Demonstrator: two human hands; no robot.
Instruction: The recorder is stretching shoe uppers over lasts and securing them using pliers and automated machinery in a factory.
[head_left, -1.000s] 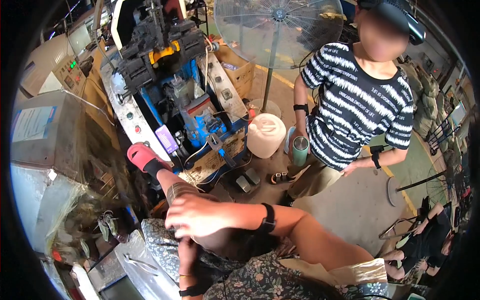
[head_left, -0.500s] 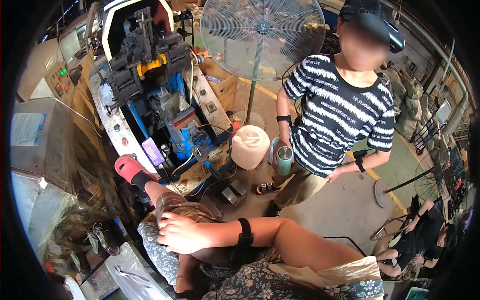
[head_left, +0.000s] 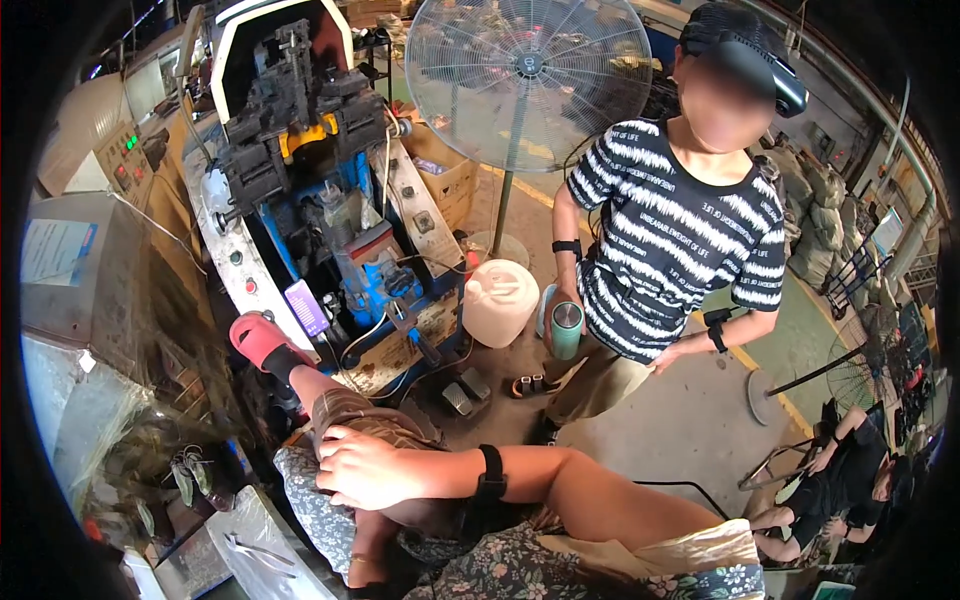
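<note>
My right hand (head_left: 362,468) rests on my bent leg, over the brown checked shorts (head_left: 375,412). Its fingers are apart and slightly curled, with no object in them; a black band (head_left: 491,472) circles the wrist. Below it, part of my left arm (head_left: 370,548) shows beside blue-grey floral cloth (head_left: 312,500). My left hand is hidden beneath the right hand and forearm, so its fingers cannot be seen. Past my knee, a pink clog (head_left: 258,340) is propped against the front of a blue and white machine (head_left: 375,345).
Across from me a person in a striped shirt (head_left: 680,240) holds a green flask (head_left: 566,330). Beside them stand a white plastic jug (head_left: 500,303) and a large fan (head_left: 530,65). A phone (head_left: 306,308) leans on the machine. Pliers (head_left: 260,553) lie at lower left; a foot pedal (head_left: 462,390) is on the floor.
The view has shifted very slightly. My hands stay where they were on my leg, and the other person keeps holding the flask.
</note>
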